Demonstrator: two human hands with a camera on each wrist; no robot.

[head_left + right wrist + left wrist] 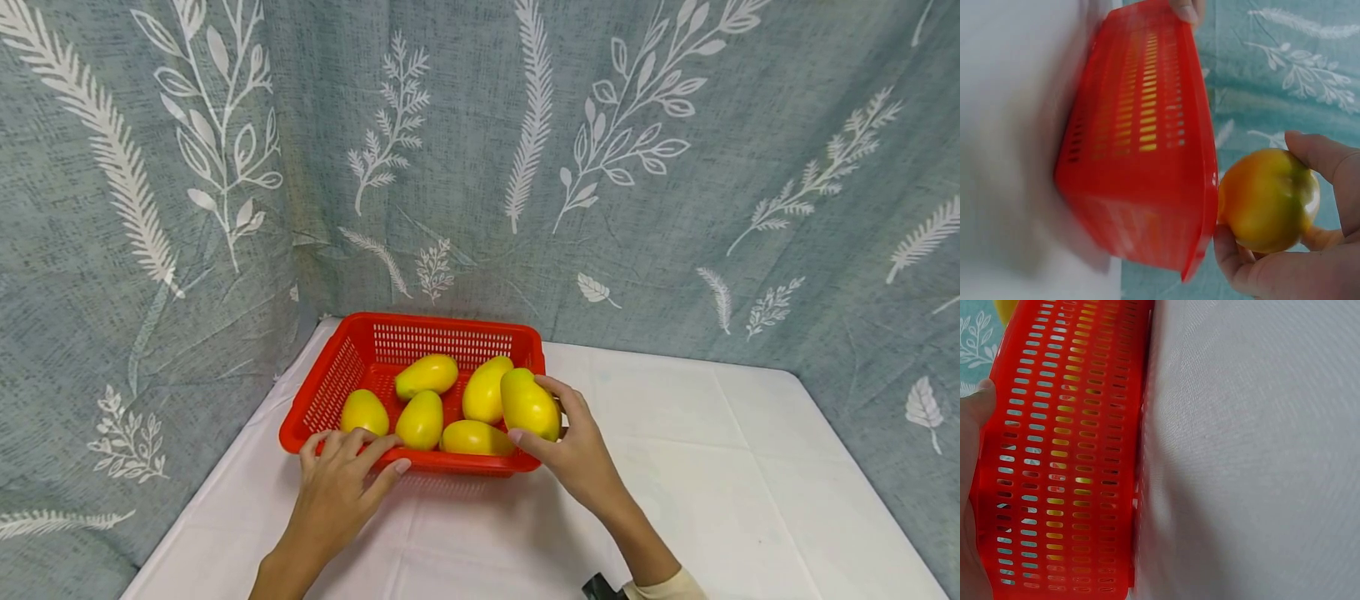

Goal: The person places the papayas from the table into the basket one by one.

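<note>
A red plastic basket [408, 460] holds several yellow mangoes, among them one mango [425, 375] near its back wall and another mango [476, 437] along the front. The left hand [337, 483] holds the basket's front rim, with its fingers bent over the edge and its thumb [984, 400] on the outer side. In the right hand [581, 454] is a further mango [528, 406], gripped between thumb and fingers at the basket's front right corner. The right wrist view shows this mango [1266, 200] just above rim height, one end facing the camera.
A white cloth [712, 467] covers the table under the basket and extends to its right. Behind and on both sides hangs a grey-green curtain [465, 167] with white leaf prints. A small black object [600, 586] lies by the right sleeve [667, 586].
</note>
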